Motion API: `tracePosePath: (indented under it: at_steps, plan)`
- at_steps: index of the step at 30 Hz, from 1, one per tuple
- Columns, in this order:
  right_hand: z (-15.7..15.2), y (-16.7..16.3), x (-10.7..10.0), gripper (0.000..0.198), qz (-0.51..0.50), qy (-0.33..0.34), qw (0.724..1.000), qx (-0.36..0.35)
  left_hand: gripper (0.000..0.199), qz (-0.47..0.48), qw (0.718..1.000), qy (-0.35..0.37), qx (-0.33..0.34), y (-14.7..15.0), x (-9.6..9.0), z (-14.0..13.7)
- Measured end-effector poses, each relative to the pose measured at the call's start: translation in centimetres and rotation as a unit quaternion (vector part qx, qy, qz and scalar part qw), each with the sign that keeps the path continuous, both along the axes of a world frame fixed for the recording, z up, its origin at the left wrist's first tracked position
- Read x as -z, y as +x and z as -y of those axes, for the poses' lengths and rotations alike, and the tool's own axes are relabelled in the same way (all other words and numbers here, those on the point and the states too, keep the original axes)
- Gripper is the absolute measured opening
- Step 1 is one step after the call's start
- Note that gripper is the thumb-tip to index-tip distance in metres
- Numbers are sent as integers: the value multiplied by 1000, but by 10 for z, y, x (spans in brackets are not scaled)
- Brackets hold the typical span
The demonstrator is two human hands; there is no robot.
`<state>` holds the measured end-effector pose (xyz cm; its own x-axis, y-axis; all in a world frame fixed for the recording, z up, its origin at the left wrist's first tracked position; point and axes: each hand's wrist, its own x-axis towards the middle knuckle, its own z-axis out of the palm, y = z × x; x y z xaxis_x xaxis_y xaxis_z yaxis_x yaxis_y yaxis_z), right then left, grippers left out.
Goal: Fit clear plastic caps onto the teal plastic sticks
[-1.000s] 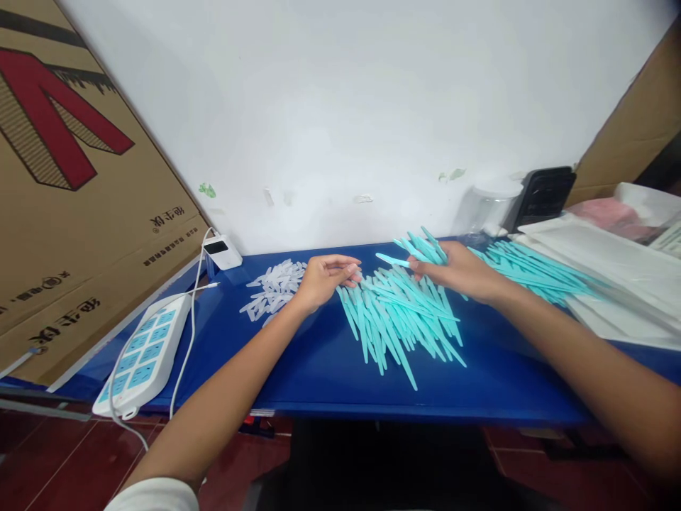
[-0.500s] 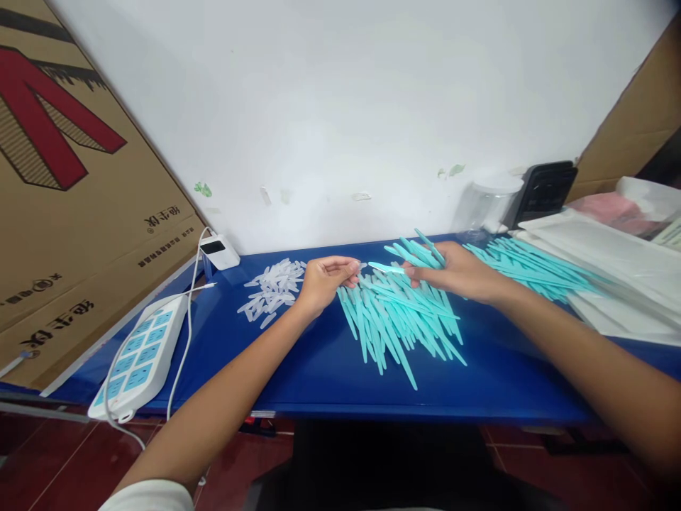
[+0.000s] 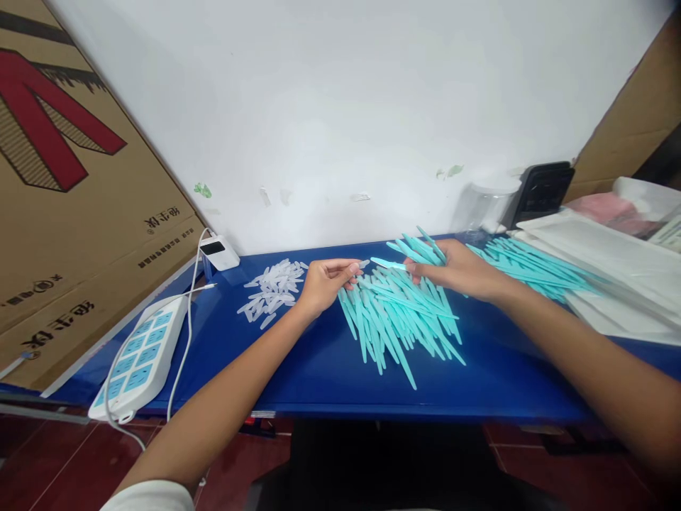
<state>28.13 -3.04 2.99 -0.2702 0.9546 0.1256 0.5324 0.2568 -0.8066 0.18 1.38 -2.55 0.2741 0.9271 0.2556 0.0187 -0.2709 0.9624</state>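
Observation:
My left hand point(image 3: 330, 284) pinches a clear plastic cap point(image 3: 364, 264) between thumb and fingers, its end sticking out to the right. My right hand point(image 3: 450, 271) is closed around several teal eyebrow razors point(image 3: 415, 248). One eyebrow razor point(image 3: 387, 263) points left from its thumb and fingertips, its tip a small gap from the cap. Below both hands spreads a pile of teal eyebrow razors point(image 3: 399, 319). A heap of clear caps point(image 3: 275, 287) lies left of my left hand. Right of my right hand is another bunch of teal eyebrow razors point(image 3: 526, 266).
On the blue table point(image 3: 319, 376), a power strip point(image 3: 141, 358) and a small white device point(image 3: 219, 252) with cables stand at left. White packets point(image 3: 628, 255), a clear jar point(image 3: 492, 202) and a black holder point(image 3: 543, 191) are at right. A large cardboard box point(image 3: 79, 213) borders the left.
The clear cap now shows more plainly beyond my left fingertips. The razor in my right fingertips has tilted slightly, its tip a little higher. Both hands have otherwise hardly moved.

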Motion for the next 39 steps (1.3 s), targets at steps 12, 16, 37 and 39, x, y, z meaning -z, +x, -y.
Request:
tracePosePath:
  at_steps: [12,16,37,39]
  plan:
    - [-2,3,2,42,1,-8,1000,-16,41,-3,1000,19,-14,0,-3,3]
    - [-2,4,2,45,20,-12,1000,-4,41,1,1000,13,-9,0,-3,2]
    - [2,-4,7,43,15,20,996,-90,36,-40,999,12,23,5,-12,13]
    - [-1,-4,11,44,33,20,998,-55,38,-52,998,13,24,3,-12,10]
